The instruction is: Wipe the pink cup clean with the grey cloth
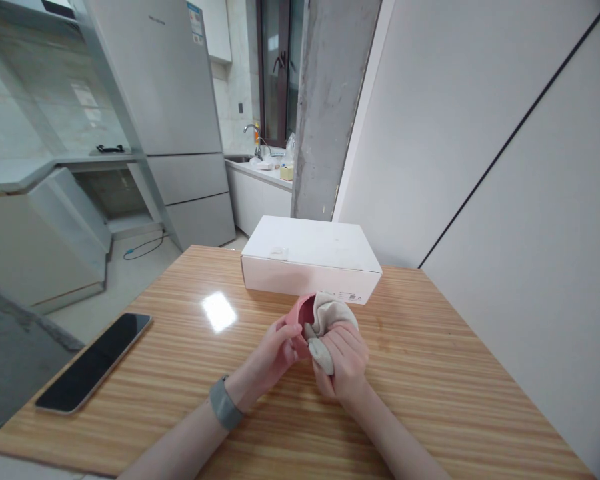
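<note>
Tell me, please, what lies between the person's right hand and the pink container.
In the head view, a beige cloth lies between them: the right hand grips it at the mouth of the pink container, held by the left hand.

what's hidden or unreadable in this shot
Head view:
Deep inside of the pink container: hidden by the cloth.
Palm of the right hand: turned away, so its grip is partly hidden.
Print on the white box: too small.
Right forearm: cut off by the bottom edge.

White box (310,245), black phone (95,363), silver refrigerator (157,87)
</note>
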The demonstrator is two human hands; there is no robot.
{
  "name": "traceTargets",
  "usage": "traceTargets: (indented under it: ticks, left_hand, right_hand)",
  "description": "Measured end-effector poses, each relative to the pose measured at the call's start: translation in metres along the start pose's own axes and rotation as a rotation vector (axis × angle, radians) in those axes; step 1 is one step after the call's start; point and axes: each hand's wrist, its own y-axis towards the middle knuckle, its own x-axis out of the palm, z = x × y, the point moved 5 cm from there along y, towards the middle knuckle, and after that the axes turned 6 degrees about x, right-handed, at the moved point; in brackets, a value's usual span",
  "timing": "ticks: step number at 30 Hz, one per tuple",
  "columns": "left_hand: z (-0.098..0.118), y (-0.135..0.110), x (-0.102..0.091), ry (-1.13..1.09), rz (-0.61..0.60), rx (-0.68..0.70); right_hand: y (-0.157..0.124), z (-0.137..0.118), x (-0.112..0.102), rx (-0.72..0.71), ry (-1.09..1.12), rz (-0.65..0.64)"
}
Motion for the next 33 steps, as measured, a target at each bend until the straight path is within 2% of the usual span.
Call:
traceTargets:
  ticks: [3, 8, 14, 17, 22, 27, 33]
  left_hand:
    - [-0.003, -0.003, 0.003, -0.069, -0.032, -0.102]
    - [0.0, -0.004, -0.005, -0.103, 0.019, -0.2]
    - [0.007, -0.004, 0.002, -0.086, -0.107, -0.223]
    - [0.01, -0.006, 0.004, -0.009, -0.166, -0.221]
    - [0.018, -0.006, -0.002, 0.244, -0.193, -0.143]
    - [0.019, -0.006, -0.01, 0.288, -0.16, -0.135]
    - [0.01, 0.0, -0.016, 0.215, -0.11, -0.098]
  right_hand:
    - [-0.003, 0.002, -0.002, -0.016, 0.009, 0.013]
    - [0.002, 0.008, -0.009, -0.008, 0.071, -0.021]
    - [0.011, -0.002, -0.021, -0.103, 0.204, -0.073]
    - [0.008, -0.012, -0.023, -0.195, 0.174, -0.134]
    - [0.001, -0.023, -0.02, -0.338, 0.029, -0.233]
    - [0.003, -0.021, -0.02, -0.34, 0.041, -0.225]
    - [0.005, -0.011, -0.018, -0.251, 0.119, -0.182]
